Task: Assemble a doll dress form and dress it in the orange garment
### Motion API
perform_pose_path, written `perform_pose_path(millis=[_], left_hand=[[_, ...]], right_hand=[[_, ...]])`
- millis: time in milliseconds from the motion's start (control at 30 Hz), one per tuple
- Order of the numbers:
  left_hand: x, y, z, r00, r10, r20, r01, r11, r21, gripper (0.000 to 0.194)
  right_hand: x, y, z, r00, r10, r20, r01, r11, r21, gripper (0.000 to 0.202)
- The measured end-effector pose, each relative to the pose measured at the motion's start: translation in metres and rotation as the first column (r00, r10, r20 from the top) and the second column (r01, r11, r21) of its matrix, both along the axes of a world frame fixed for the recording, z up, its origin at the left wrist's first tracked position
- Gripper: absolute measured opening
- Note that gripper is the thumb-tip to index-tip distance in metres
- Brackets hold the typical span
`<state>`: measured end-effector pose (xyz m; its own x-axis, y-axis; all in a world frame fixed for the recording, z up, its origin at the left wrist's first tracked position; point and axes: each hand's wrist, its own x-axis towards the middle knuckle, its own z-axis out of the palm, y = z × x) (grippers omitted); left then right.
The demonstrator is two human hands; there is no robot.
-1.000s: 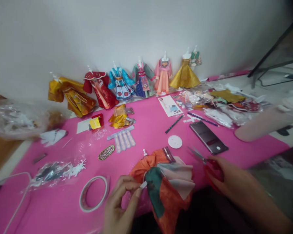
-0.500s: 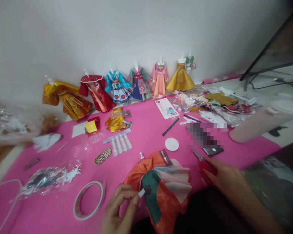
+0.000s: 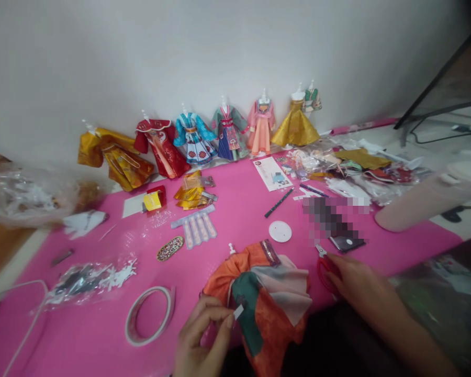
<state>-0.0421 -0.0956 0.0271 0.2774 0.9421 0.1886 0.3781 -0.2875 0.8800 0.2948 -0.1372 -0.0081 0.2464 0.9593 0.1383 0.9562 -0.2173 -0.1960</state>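
Observation:
Between the thumb and forefinger of my left hand (image 3: 208, 332) is a small white strip (image 3: 238, 311), held over the green part of an orange doll dress (image 3: 272, 324). The dress lies at the table's front edge, its pale pleated panel (image 3: 290, 288) spread to the right and a white peg at its top. My right hand (image 3: 353, 280) is closed around red-handled scissors (image 3: 325, 269), whose short metal blades point up and away, near a dark phone (image 3: 347, 242). A white round disc (image 3: 280, 231) lies between the dress and the phone.
Several dressed doll forms (image 3: 196, 137) lean on the wall. A tape roll (image 3: 149, 315) and a bag of white pieces (image 3: 90, 280) lie left. Fabric scraps in plastic (image 3: 363, 159) and a large bottle (image 3: 424, 201) occupy the right; a cable (image 3: 27, 332) crosses the left front.
The view has shifted slightly, so most things appear farther right. My left hand still pinches the strip over the dress, and my right hand still holds the scissors.

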Motion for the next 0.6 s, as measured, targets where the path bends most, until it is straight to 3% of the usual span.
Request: perform_pose_path(millis=[100,233,300,400,500,600], left_hand=[[0.003,-0.002,0.003,1.000,-0.004,0.010,0.004,1.000,-0.006,0.015],[0.002,-0.004,0.004,0.999,0.011,0.038,-0.011,1.000,-0.019,0.015],[0.002,-0.005,0.005,0.998,0.012,0.056,-0.011,1.000,-0.023,0.015],[0.005,-0.007,0.008,0.994,0.018,0.112,-0.016,1.000,-0.019,0.016],[0.010,-0.011,0.013,0.987,-0.020,0.160,0.019,1.000,0.006,0.014],[0.014,-0.016,0.016,0.983,-0.087,0.161,0.082,0.996,0.039,0.012]], right_hand=[[0.002,0.005,0.005,0.989,0.064,0.130,-0.046,0.990,-0.137,0.017],[0.007,0.009,0.006,0.983,0.091,0.161,-0.067,0.987,-0.149,0.025],[0.003,0.008,0.013,0.992,0.074,0.101,-0.064,0.993,-0.104,0.024],[-0.019,0.003,0.035,0.977,0.119,-0.177,-0.110,0.992,0.061,0.018],[-0.059,-0.002,0.058,0.793,0.321,-0.518,-0.244,0.946,0.212,0.018],[-0.097,-0.003,0.066,0.583,0.451,-0.676,-0.356,0.889,0.287,0.014]])
